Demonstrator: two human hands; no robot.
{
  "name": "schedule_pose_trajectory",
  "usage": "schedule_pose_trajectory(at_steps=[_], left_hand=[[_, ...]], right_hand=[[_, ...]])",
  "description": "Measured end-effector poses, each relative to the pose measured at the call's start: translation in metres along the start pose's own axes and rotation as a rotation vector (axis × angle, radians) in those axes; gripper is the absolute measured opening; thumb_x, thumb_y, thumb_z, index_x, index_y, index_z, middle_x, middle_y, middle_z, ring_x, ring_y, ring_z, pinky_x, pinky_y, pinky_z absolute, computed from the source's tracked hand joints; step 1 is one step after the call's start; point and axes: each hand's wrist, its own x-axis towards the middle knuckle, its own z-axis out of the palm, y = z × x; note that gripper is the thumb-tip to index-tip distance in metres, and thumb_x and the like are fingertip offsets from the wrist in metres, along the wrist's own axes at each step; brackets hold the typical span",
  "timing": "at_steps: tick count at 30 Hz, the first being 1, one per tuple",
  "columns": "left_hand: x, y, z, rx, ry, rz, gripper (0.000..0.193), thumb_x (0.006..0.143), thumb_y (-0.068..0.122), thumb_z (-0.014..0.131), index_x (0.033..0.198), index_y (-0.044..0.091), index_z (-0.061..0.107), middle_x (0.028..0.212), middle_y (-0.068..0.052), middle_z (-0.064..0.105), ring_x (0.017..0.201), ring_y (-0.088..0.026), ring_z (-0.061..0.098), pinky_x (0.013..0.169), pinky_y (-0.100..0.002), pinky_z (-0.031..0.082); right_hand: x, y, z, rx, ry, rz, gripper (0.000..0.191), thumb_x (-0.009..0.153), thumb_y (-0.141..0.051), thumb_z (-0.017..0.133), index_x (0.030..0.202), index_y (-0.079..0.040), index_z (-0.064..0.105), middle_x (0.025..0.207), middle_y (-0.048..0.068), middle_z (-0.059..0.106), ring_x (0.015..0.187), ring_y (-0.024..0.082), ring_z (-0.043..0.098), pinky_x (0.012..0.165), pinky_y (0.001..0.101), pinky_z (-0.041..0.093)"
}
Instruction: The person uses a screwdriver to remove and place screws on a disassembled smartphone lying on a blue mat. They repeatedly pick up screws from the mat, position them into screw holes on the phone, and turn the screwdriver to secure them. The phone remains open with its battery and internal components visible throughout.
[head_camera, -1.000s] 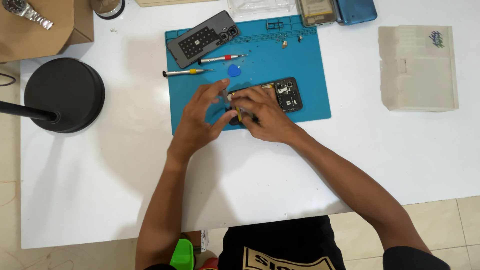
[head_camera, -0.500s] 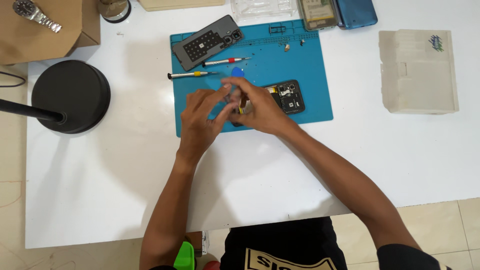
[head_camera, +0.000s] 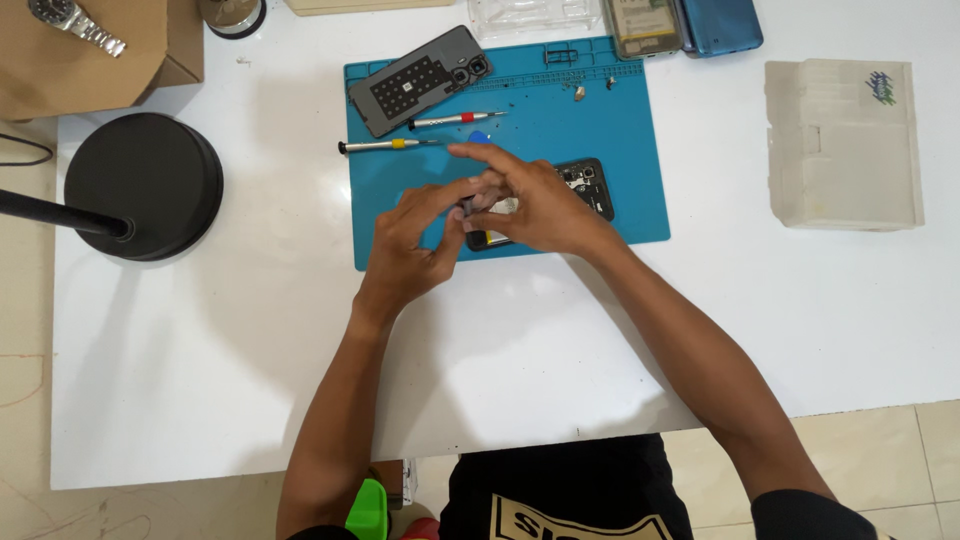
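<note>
An opened phone (head_camera: 585, 185) lies on the blue mat (head_camera: 620, 130) at mid-desk, its left half hidden under the right hand (head_camera: 535, 205). A small dark part, hard to make out, is pinched between the fingers of the left hand (head_camera: 415, 245) and right hand. Two screwdrivers (head_camera: 390, 146) and a back cover (head_camera: 420, 80) are seen just beyond.

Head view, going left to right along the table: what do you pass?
Lamp base → yellow-banded screwdriver → left hand → right hand over the opened phone → white foam block.
</note>
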Motion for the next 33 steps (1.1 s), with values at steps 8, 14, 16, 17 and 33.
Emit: schedule_pose_trajectory(at_steps=[8,14,16,17,33], left_hand=[[0.003,-0.003,-0.004,0.030,-0.023,-0.027,0.048,0.091,0.008,0.083,0.134,0.009,0.062,0.116,-0.009,0.073,0.096,-0.021,0.075,0.082,-0.033,0.063],[-0.003,-0.007,-0.008,-0.078,-0.061,0.017,0.048,0.093,0.005,0.077,0.136,0.006,0.054,0.129,-0.015,0.070,0.110,-0.025,0.074,0.093,-0.035,0.064],[-0.004,-0.010,-0.007,-0.055,-0.060,0.007,0.051,0.093,0.007,0.079,0.136,0.006,0.053,0.124,-0.013,0.071,0.109,-0.025,0.075,0.091,-0.035,0.064],[-0.004,-0.012,-0.006,-0.044,-0.068,-0.024,0.051,0.093,0.007,0.079,0.137,0.007,0.053,0.121,-0.011,0.073,0.108,-0.023,0.076,0.091,-0.035,0.065],[-0.007,-0.012,-0.003,-0.077,-0.095,-0.071,0.050,0.096,0.005,0.074,0.141,0.009,0.051,0.120,-0.014,0.074,0.108,-0.024,0.077,0.094,-0.035,0.066]], right_hand=[[0.001,0.033,-0.048,-0.253,0.192,-0.161,0.052,0.090,-0.014,0.081,0.138,-0.010,0.061,0.113,0.010,0.073,0.099,0.021,0.072,0.086,0.0350,0.060],[-0.004,0.075,-0.087,-0.527,0.593,-0.038,0.035,0.100,-0.004,0.064,0.134,-0.008,0.068,0.122,0.013,0.066,0.110,0.027,0.063,0.096,0.0403,0.051],[-0.005,0.088,-0.087,-0.699,0.573,-0.016,0.050,0.089,0.003,0.058,0.136,-0.010,0.071,0.127,0.012,0.062,0.118,0.030,0.058,0.101,0.0461,0.044],[-0.003,0.093,-0.085,-0.722,0.562,-0.029,0.051,0.088,0.000,0.059,0.136,-0.010,0.071,0.131,0.013,0.060,0.121,0.030,0.053,0.102,0.0474,0.041],[0.010,0.101,-0.065,-0.669,0.428,-0.031,0.047,0.090,-0.016,0.052,0.131,-0.016,0.074,0.150,0.012,0.047,0.138,0.031,0.034,0.114,0.0507,0.024]])
